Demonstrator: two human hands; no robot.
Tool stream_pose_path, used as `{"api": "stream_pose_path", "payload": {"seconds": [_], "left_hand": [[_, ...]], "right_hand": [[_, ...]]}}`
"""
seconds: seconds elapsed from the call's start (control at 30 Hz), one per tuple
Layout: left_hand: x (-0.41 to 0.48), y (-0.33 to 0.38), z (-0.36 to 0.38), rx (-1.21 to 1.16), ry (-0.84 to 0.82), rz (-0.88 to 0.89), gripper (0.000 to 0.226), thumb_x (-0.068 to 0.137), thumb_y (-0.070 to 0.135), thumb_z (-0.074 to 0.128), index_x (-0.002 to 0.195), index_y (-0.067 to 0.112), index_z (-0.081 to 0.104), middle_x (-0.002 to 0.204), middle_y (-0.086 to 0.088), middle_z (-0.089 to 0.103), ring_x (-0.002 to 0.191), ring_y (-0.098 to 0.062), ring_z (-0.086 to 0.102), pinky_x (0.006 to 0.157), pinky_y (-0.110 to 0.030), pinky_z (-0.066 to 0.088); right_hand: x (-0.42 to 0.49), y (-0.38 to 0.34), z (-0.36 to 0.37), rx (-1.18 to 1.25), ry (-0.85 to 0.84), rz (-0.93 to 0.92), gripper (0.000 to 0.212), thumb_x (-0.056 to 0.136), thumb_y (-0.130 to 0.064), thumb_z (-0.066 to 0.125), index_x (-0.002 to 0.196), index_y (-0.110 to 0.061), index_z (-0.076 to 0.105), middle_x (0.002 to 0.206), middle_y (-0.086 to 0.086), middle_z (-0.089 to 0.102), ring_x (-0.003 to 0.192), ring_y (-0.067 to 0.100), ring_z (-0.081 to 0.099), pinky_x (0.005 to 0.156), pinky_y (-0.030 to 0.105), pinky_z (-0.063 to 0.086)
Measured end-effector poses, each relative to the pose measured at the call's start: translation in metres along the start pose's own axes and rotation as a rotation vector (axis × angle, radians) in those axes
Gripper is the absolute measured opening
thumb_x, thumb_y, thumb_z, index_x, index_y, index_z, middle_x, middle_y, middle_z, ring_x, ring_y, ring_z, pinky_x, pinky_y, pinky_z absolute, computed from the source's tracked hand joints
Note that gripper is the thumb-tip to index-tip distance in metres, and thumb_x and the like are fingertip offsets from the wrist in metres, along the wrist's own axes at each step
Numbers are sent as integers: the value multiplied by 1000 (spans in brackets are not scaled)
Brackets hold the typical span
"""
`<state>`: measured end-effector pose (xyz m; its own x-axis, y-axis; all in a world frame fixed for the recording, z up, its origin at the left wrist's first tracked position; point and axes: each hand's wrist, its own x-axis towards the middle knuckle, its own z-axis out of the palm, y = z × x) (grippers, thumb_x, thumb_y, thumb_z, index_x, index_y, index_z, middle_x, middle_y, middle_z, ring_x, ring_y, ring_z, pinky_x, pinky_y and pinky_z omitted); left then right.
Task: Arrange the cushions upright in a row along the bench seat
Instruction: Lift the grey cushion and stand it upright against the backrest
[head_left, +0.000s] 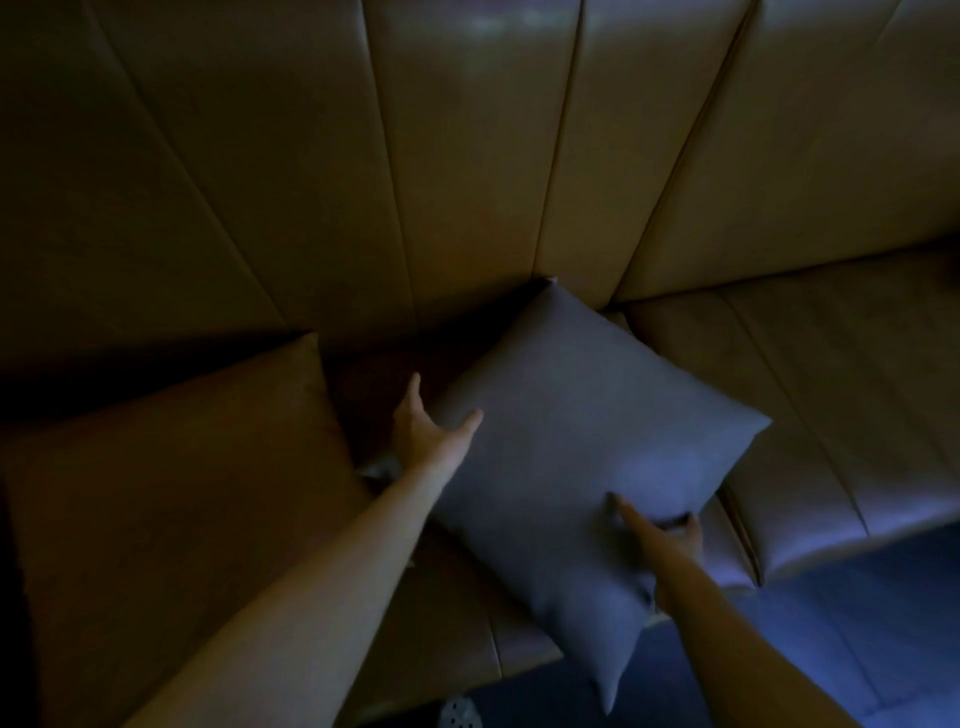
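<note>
A grey square cushion (582, 447) is held tilted over the bench seat (831, 415), its top corner touching the padded backrest (467, 156). My right hand (660, 530) pinches its lower right edge. At the cushion's left edge my left hand (426, 431) has its thumb on the front face and its fingers reaching behind. A brown cushion (171, 493) rests on the seat to the left, close to my left forearm. The scene is dim.
The backrest has tall vertical padded panels. The seat runs on to the right with free room. A bluish floor (857, 623) shows at the lower right, and a small dotted object (460, 714) lies at the bottom edge.
</note>
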<state>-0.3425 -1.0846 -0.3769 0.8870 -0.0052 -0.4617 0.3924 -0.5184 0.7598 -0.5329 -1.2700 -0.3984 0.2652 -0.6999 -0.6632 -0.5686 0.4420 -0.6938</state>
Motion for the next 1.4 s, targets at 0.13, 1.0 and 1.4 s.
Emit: {"api": "stream_pose_path", "payload": {"seconds": [0.13,1.0,1.4], "left_hand": [[-46,-20,4,-184,184,-178,93,72,28,83,148,26,30,152,-16,32,137,-38,39,109,-49,37],[-94,-16,68,-495,24,-832,146,55,33,93,154,33,-14,163,-12,11,144,-49,16,98,-78,28],[-82,-30,79,-598,106,-723,159,30,37,98,156,32,1,159,-9,25,142,-45,26,99,-81,21]], "right_hand": [[-27,-18,13,-66,19,-25,106,58,-41,89,145,-10,35,141,21,49,126,41,51,103,54,44],[106,-201,2,-778,-463,-215,71,83,-17,75,144,-1,42,144,21,49,129,38,50,91,37,44],[153,-187,14,-806,-551,-223,111,64,-38,87,154,-21,25,156,12,34,136,38,42,101,50,42]]}}
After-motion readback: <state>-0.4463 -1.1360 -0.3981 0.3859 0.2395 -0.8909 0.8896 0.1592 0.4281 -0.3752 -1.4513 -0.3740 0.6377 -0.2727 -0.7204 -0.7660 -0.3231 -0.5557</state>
